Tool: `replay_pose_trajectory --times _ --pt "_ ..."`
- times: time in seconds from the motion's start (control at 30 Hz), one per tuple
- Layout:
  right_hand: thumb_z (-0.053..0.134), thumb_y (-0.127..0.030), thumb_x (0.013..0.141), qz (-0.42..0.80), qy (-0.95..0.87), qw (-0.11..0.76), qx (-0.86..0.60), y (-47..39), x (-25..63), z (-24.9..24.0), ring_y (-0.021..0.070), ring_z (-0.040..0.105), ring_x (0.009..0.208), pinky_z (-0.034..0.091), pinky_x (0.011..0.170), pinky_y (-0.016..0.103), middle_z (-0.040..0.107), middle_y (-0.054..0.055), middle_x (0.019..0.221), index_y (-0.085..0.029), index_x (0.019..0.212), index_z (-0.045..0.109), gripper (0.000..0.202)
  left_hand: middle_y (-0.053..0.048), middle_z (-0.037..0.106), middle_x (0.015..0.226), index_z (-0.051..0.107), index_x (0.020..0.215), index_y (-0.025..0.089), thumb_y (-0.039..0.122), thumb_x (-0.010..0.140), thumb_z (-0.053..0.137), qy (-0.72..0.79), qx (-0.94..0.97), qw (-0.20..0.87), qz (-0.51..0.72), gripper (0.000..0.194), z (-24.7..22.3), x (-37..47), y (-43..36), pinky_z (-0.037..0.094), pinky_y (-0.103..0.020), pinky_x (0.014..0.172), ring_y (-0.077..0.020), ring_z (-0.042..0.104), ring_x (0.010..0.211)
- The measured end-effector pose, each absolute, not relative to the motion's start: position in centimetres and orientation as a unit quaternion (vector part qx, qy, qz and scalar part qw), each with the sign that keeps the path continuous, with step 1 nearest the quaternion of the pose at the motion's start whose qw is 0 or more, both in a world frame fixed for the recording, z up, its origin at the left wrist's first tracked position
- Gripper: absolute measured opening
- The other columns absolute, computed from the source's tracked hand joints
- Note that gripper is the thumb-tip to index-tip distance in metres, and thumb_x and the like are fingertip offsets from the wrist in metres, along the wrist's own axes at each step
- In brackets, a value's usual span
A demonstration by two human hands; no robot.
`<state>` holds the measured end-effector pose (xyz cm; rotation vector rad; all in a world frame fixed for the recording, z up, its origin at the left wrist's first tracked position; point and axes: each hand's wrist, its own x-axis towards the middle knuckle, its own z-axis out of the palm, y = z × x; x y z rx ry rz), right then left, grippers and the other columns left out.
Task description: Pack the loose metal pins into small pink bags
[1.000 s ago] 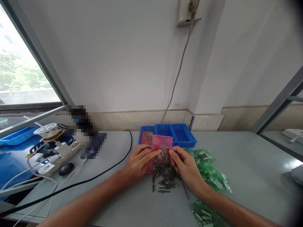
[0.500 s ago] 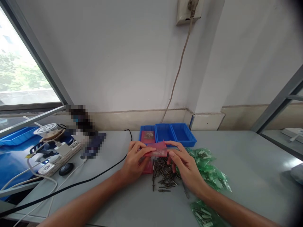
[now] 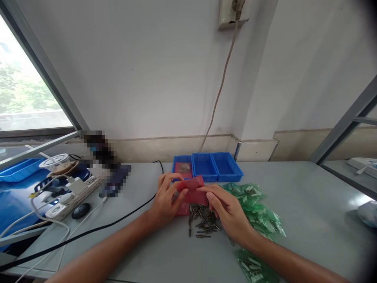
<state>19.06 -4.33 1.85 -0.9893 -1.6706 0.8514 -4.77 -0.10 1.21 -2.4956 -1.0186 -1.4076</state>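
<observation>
Between my hands is a small red plastic bag (image 3: 194,189), raised over a pile of metal pieces that look like rivets (image 3: 203,219). My left hand (image 3: 169,196) is closed on the bag's left side, thumb in front and fingers behind. My right hand (image 3: 226,202) pinches its right edge between thumb and fingertips. Part of another red bag (image 3: 182,209) lies flat on the table below my left hand. Beside my right hand lie green plastic bags (image 3: 259,214) with metal parts inside, and one more green bag (image 3: 251,265) is nearer to me, partly behind my forearm.
Blue bins (image 3: 216,167) stand behind my hands, the left one with a red bag (image 3: 183,169) in it. At the left are a power strip (image 3: 73,196), a black mouse (image 3: 81,211) and a black cable (image 3: 118,221) across the table. A wall backs the table.
The red bag has tilted so that more of its face shows toward me. My right fingers have shifted slightly left onto its edge. The view has moved a little.
</observation>
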Motion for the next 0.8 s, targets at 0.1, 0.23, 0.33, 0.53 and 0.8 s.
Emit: replay_pose_trajectory --times 0.1,0.23,0.33,0.53,0.8 --pt "0.05 -0.041 0.111 0.35 -0.677 0.493 -0.419 -4.35 19.07 1.91 0.0256 0.071 0.098 0.055 0.071 0.032 0.077 0.008 0.112 -0.028 0.118 0.081 0.034 -0.013 0.06 0.127 0.07 0.108 0.017 0.026 0.108 0.059 -0.349 -0.824 0.042 -0.444 0.014 1.28 -4.85 -0.11 0.048 -0.045 0.104 -0.0283 0.051 0.117" --pt "0.051 -0.03 0.108 0.343 -0.667 0.505 -0.427 -4.22 19.0 1.89 0.0257 0.07 0.107 0.056 0.084 0.034 0.077 0.007 0.122 -0.027 0.117 0.078 0.029 -0.014 0.056 0.139 0.072 0.116 0.017 0.025 0.109 0.055 -0.359 -0.83 0.015 -0.427 0.019 1.41 -4.91 -0.05 0.048 -0.045 0.105 -0.03 0.048 0.126" --pt "0.054 -0.025 0.104 0.335 -0.671 0.505 -0.427 -4.05 18.91 1.77 0.0244 0.069 0.101 0.055 0.083 0.033 0.077 0.007 0.117 -0.026 0.116 0.077 0.026 -0.014 0.053 0.15 0.073 0.114 0.017 0.025 0.11 0.053 -0.357 -0.833 0.007 -0.422 0.022 1.41 -4.9 0.08 0.049 -0.046 0.106 -0.0312 0.046 0.133" --pt "0.069 -0.031 0.1 0.306 -0.682 0.519 -0.414 -3.68 19.13 1.63 0.0205 0.062 0.084 0.054 0.073 0.031 0.066 0.006 0.112 -0.028 0.108 0.077 0.012 -0.009 0.055 0.159 0.075 0.088 0.017 0.025 0.112 0.048 -0.336 -0.848 0.001 -0.411 0.037 1.52 -5.0 0.18 0.038 -0.056 0.122 -0.0326 0.041 0.146" --pt "0.059 -0.041 0.108 0.328 -0.648 0.533 -0.434 -3.62 19.18 2.03 0.0227 0.064 0.09 0.052 0.083 0.033 0.069 0.004 0.098 -0.025 0.101 0.07 0.021 -0.011 0.079 0.119 0.076 0.123 0.018 0.026 0.115 0.04 -0.23 -0.892 -0.081 -0.382 0.037 1.28 -5.17 0.15 0.053 -0.048 0.107 -0.0274 0.062 0.121"
